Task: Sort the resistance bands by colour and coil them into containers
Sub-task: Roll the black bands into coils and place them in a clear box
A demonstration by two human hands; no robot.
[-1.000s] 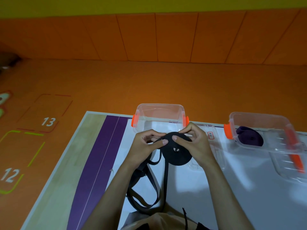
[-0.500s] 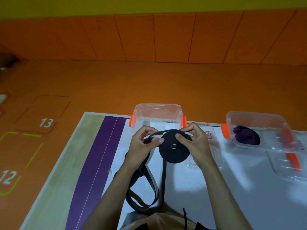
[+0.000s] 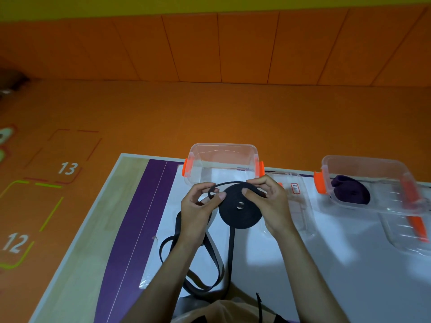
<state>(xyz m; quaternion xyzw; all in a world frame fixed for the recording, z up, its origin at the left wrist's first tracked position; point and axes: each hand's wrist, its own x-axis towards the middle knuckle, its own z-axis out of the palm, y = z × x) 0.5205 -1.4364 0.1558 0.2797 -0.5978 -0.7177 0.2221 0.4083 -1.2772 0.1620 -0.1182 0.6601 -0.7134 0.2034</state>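
Head view:
Left hand (image 3: 198, 210): the fingers are curled round the strand feeding onto the black coil (image 3: 240, 217), and the thumb tip presses the coil's flat face at its upper left.
Right hand (image 3: 274, 206): the thumb lies on the coil's face and the fingers curl over its upper right edge, pinching it.
Black coil: a flat disc with a small hole at its centre, held between both hands just above the table (image 3: 326, 264), in front of the empty box (image 3: 222, 150).
Tail (image 3: 211, 259): the unwound black band arcs over the top of the coil, and the rest hangs off the coil's lower edge and lies in loose loops on the table under the left forearm, running off towards the person.
Empty box: clear with orange clips, at the table's far edge.
Right box (image 3: 363, 163): clear, tilted, with a purple coil (image 3: 351, 193) inside.
Lids: one clear lid (image 3: 302, 206) lies under the right hand; another lid (image 3: 408, 241) lies by the right box.
Table: white, with a purple stripe (image 3: 140, 217) along its left side.
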